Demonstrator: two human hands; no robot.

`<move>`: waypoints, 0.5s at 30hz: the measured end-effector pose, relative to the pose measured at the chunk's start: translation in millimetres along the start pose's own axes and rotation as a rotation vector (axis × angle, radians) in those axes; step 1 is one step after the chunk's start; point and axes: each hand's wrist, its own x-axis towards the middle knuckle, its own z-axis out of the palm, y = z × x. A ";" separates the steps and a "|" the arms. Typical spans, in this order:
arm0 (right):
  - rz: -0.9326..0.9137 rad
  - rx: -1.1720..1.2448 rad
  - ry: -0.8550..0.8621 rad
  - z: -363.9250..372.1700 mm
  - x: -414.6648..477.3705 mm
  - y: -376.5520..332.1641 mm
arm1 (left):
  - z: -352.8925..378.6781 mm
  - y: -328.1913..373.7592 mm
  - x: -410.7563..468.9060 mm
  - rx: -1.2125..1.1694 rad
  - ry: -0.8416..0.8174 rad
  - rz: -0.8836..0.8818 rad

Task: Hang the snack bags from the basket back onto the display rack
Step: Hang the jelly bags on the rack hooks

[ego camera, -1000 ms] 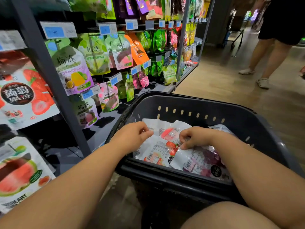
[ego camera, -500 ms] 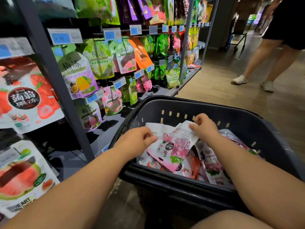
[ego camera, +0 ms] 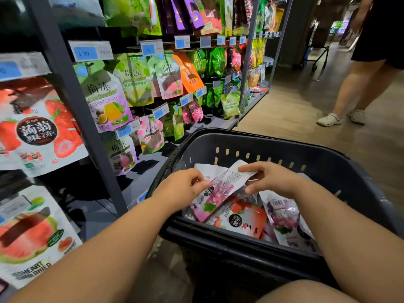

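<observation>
pinching a pink bag [ego camera: 218, 191] over the basket [ego camera: 328, 162]: left hand [ego camera: 181, 189] at its edge, right hand [ego camera: 269, 180] at its top.

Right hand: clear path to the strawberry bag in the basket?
Probably not yet. The right hand and left hand both pinch the pink bag, which covers part of the strawberry bag. The rest lies uncovered.

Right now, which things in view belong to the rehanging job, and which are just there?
Job:
- left hand and right hand, both holding the pink snack bag
- strawberry bag and purple bag lying in the black basket
- display rack

Not the job:
- passer-by
- wooden floor
</observation>
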 end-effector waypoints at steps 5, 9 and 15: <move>-0.140 -0.508 0.218 14.4 7.2 -10.9 | -0.5 -1.0 0.3 -0.025 0.034 0.005; -0.248 -0.602 0.412 12.0 9.4 -9.2 | 1.3 -3.2 0.4 -0.045 0.054 0.006; -0.280 -0.803 0.598 -3.6 4.2 -1.5 | 0.0 -3.8 0.5 -0.048 0.072 -0.001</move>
